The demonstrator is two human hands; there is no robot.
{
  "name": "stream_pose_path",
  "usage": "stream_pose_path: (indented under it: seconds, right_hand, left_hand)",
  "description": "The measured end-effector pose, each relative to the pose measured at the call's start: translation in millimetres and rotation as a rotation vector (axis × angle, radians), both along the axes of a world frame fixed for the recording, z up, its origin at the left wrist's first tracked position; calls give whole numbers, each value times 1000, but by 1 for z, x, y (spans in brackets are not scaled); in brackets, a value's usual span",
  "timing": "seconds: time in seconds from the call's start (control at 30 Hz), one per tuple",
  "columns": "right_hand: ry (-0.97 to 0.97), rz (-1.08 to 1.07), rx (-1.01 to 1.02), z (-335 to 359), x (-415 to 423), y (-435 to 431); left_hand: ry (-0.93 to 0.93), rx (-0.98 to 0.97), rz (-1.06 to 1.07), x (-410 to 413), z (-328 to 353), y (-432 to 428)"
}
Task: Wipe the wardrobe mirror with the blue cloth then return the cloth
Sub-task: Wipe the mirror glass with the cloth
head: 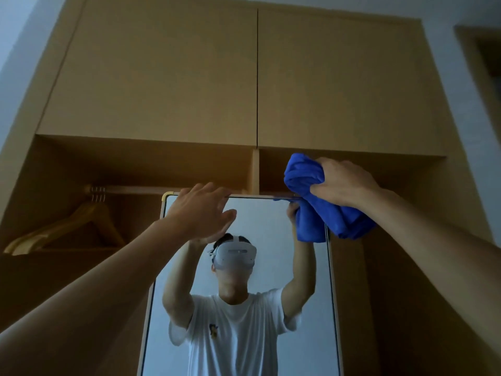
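The right grip [344, 183] is curled tight round the bunched blue cloth [305, 175]. The cloth bulges out left of the knuckles, hangs below the fist and lies against the top right corner of the wardrobe mirror [271, 226]. The left grip [200, 210], fingers straight and holding nothing, rests on the mirror's top edge at left. An emblem on the reflected white T-shirt [238, 335] is too small to read.

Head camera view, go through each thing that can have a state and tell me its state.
mirror: upright.
blue cloth: bunched, against the mirror's top right corner.
left hand: open, fingers laid on the mirror's top edge.
right hand: gripping the blue cloth.
upper cabinet doors: closed.
wooden hangers: bare, hanging on the rail.
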State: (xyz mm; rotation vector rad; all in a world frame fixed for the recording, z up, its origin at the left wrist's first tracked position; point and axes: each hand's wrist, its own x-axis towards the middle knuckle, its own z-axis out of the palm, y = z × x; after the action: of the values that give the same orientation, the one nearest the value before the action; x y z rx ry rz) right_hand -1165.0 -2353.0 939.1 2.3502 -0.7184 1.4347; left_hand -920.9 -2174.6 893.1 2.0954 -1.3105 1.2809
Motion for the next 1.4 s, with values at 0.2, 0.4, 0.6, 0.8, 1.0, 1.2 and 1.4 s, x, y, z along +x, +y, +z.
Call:
stream_pose_path:
  seconds: [0.2,0.4,0.6,0.8,1.0,1.2,1.4]
  right_hand:
    - [16,-21,43,7,12,-1]
    - [82,-29,33,9,30,-5]
    - [91,6,35,7,41,-9]
    - [105,70,-12,3,55,13]
    - [74,112,-13,0,61,16]
    - [28,-28,33,-1,42,-13]
    - [18,-76,25,-3,42,-22]
  left_hand:
    - [11,-91,-10,20,-10,4]
    - [-45,-211,-82,21,-19,-3]
    - [-80,-239,-85,13,-22,-4]
    - [-76,-209,-42,5,-21,-2]
    - [-108,-176,4,5,-17,4]
    - [-7,-175,47,11,-11,14]
    - [-16,-176,83,5,-15,25]
